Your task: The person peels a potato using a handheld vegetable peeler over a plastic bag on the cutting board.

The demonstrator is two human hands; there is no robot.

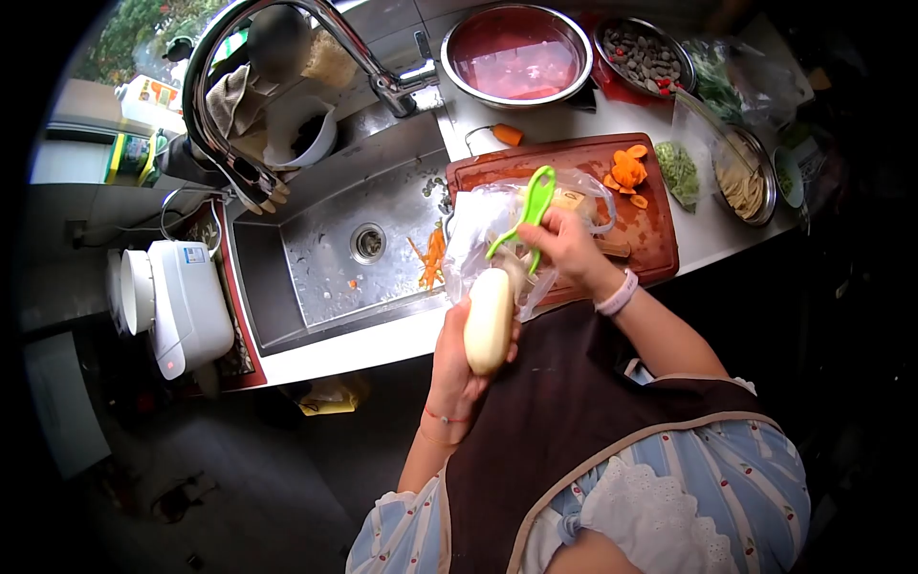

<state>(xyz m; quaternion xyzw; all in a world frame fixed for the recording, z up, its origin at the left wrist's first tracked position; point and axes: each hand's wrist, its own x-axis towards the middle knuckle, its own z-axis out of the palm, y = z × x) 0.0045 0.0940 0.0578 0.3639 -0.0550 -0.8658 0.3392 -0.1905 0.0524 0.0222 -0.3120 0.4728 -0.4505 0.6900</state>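
Note:
My left hand (453, 357) is wrapped around a pale, smooth, long vegetable (489, 325), whose exact kind I cannot make out. It is tilted, with its narrower end toward the counter. Just beyond that end, my right hand (566, 251) grips a bright green peeler (538, 196) by its middle, the forked end pointing toward the vegetable. Under the peeler, a clear plastic bag (470, 239) lies crumpled over the left part of a reddish-brown cutting board (639, 234). Cut carrot pieces (628, 172) are heaped at the board's far right corner.
Left of the board is a steel sink (325, 277) with orange peelings (432, 256), under a curved faucet (387, 88). Behind the board stand a metal bowl (516, 96) of reddish liquid and a bowl of dark pieces (643, 59). A carrot stub (507, 134) lies near the board.

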